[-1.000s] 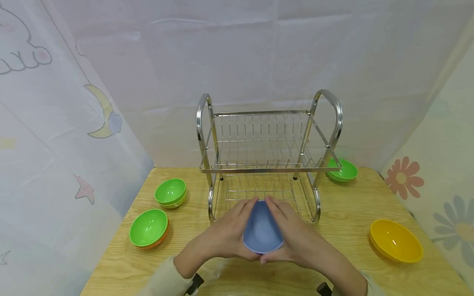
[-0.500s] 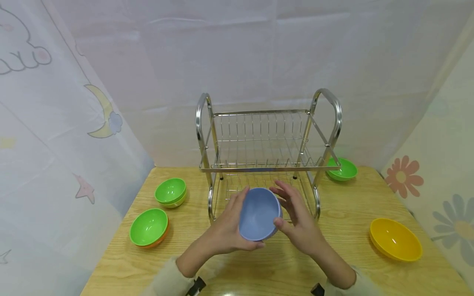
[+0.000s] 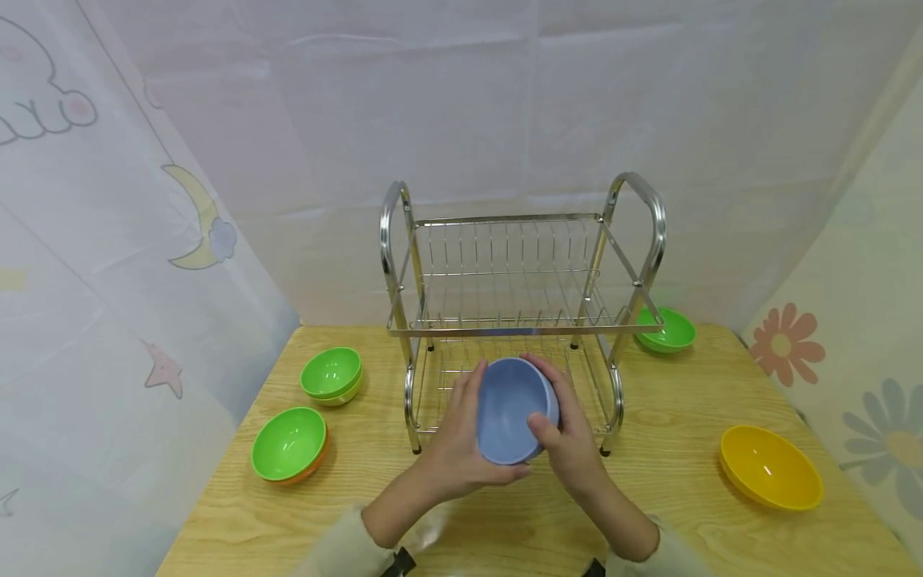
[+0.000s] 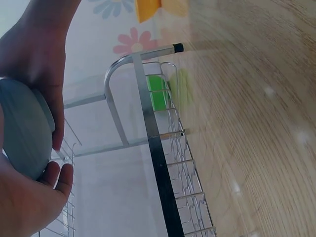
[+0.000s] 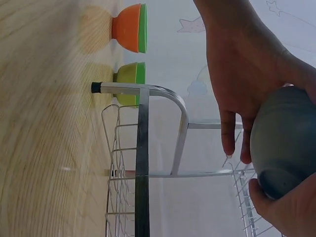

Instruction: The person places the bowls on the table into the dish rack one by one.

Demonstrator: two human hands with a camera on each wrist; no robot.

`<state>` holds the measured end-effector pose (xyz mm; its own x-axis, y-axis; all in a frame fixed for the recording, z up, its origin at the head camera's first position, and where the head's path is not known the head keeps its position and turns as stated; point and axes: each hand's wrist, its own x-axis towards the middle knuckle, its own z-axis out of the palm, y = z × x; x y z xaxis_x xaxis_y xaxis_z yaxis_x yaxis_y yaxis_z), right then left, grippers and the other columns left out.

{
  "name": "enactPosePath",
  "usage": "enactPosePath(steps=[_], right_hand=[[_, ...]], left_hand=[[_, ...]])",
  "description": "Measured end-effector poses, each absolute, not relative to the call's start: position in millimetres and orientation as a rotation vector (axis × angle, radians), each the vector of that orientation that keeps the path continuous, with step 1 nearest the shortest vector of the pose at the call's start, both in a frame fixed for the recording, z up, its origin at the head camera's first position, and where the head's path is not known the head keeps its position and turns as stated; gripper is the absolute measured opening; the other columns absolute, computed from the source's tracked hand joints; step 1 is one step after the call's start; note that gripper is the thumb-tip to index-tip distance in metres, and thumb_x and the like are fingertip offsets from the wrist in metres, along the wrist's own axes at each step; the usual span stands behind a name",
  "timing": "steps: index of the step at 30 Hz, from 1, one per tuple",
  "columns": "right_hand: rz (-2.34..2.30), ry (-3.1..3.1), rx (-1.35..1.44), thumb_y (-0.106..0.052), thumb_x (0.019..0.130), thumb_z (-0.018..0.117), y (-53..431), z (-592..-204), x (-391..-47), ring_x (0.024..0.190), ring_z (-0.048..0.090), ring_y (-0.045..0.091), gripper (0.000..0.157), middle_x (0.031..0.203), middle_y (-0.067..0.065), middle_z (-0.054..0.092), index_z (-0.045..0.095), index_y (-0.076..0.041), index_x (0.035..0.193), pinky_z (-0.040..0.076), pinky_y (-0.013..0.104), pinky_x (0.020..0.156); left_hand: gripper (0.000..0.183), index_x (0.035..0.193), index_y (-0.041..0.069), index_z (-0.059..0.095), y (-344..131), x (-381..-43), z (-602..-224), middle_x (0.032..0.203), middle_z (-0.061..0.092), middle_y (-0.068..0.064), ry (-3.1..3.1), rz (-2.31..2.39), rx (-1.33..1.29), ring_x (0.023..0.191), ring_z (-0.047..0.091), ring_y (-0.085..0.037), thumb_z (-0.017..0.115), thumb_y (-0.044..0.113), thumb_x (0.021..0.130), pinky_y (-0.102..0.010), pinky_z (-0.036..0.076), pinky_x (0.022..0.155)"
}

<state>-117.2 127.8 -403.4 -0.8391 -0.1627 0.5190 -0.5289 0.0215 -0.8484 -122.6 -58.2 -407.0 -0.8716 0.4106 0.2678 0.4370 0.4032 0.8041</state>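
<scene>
A blue bowl (image 3: 510, 413) is held up in front of the dish rack, its opening tilted toward the head camera. My left hand (image 3: 459, 450) grips its left side, thumb along the near edge and fingers up the far side. On the other side my right hand (image 3: 574, 439) holds it, the thumb over the rim and the fingers round the outer wall. Both wrist views show the bowl's rounded outside, and its foot appears in the right wrist view near the fingertips (image 5: 257, 190). The two-tier metal dish rack (image 3: 526, 330) stands just beyond the hands.
At left, a green bowl (image 3: 288, 443) sits nested in an orange one (image 3: 310, 471); behind them another green bowl (image 3: 332, 373) rests in a yellow-green one (image 3: 346, 394). A yellow bowl (image 3: 771, 467) lies right, and a green bowl (image 3: 672, 332) stands behind the rack's right side.
The bowl has risen slightly and turned, showing more of its right outer wall. My right hand loosened with fingers spread half a second ago and now grips it again, thumb over the rim.
</scene>
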Motion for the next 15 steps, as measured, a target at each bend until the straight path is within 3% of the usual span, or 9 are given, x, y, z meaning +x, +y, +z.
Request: enactPosePath(steps=[9,15], right_hand=[[1.825,-1.94,0.607,0.002,0.09,0.05,119.4,-404.0,-117.4,0.126,0.053,0.024,0.057,0.147,0.007,0.052,0.049,-0.005,0.147,0.053,0.032,0.092],[1.723,-1.919,0.579,0.003,0.088,0.053,115.3,-406.8,-122.7,0.119,0.058,0.024,0.053,0.139,0.007,0.058,0.058,-0.004,0.14,0.054,0.034,0.087]], left_hand=[[0.138,0.16,0.034,-0.016,-51.0,-120.5,-408.3,0.163,0.017,-0.011,-2.712,-1.438,-0.78,0.13,0.048,-0.032,0.086,0.057,0.071,-0.046,0.053,0.095],[0.135,0.159,0.03,-0.021,-53.4,-121.5,-408.4,0.164,0.014,-0.013,-2.779,-1.36,-0.822,0.132,0.047,-0.032,0.081,0.06,0.076,-0.045,0.052,0.097]])
